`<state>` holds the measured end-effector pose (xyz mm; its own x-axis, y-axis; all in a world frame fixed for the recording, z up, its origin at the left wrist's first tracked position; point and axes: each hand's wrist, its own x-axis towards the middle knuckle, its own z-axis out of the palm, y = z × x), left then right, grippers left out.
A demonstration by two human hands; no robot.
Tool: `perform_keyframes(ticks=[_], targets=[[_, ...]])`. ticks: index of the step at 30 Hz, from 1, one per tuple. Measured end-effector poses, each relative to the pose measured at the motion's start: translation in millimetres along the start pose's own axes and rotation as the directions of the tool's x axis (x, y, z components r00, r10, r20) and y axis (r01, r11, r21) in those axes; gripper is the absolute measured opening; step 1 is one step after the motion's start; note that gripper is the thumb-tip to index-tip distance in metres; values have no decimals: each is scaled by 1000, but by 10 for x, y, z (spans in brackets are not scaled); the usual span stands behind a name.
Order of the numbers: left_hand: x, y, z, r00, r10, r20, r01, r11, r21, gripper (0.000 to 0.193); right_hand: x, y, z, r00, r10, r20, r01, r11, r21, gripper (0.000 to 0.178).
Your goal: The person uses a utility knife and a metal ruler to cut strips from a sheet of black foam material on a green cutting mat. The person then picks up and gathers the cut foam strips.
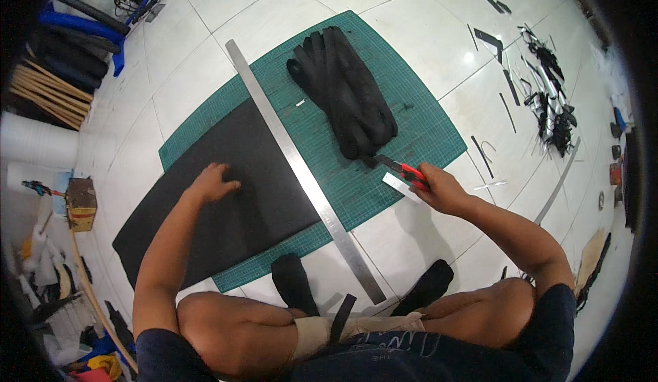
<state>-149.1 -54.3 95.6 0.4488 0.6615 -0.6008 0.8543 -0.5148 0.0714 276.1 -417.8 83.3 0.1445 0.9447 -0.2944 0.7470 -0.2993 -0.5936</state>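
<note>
Shielding the tiled floor [493,224], it seems, the green mat [426,118] spreads ahead and left of your right hand [442,190]. The black sheet [226,221] lies flat below your left hand [214,183], whose fingers are loosely apart and hold nothing. Between your 2 hands, the steel ruler [301,169] runs along the sheet's edge, probably pressing it flat. Ahead-left of your right grip sits the folded black strap bundle [349,91]. That grip is clamped on the red cutter [410,174], likely for control, tip near the bundle.

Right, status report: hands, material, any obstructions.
Left hand empty over black sheet, contact unclear. Right hand gripping red-handled cutter. Steel ruler along sheet's right edge. Black strap bundle on green mat, near cutter's tip.
</note>
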Motion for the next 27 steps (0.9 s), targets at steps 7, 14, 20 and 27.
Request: perform_keyframes(ticks=[7,14,20,27], targets=[[1052,133,15,932,125,-339,-172,979,-110,83,-239,-828,-341,988,16,155,3,993,-120,30],[1560,361,107,932,90,-351,-120,991,-66,87,-38,-1011,1282,943,333,-8,-310,886,345,37],[1549,333,25,896,129,-425,-206,969,-139,85,-189,-1634,1946,904,397,-160,-380,916,127,47],[1577,232,42,892,137,-431,-258,937,-236,85,-198,-1616,2199,883,415,-221,-378,906,190,48]])
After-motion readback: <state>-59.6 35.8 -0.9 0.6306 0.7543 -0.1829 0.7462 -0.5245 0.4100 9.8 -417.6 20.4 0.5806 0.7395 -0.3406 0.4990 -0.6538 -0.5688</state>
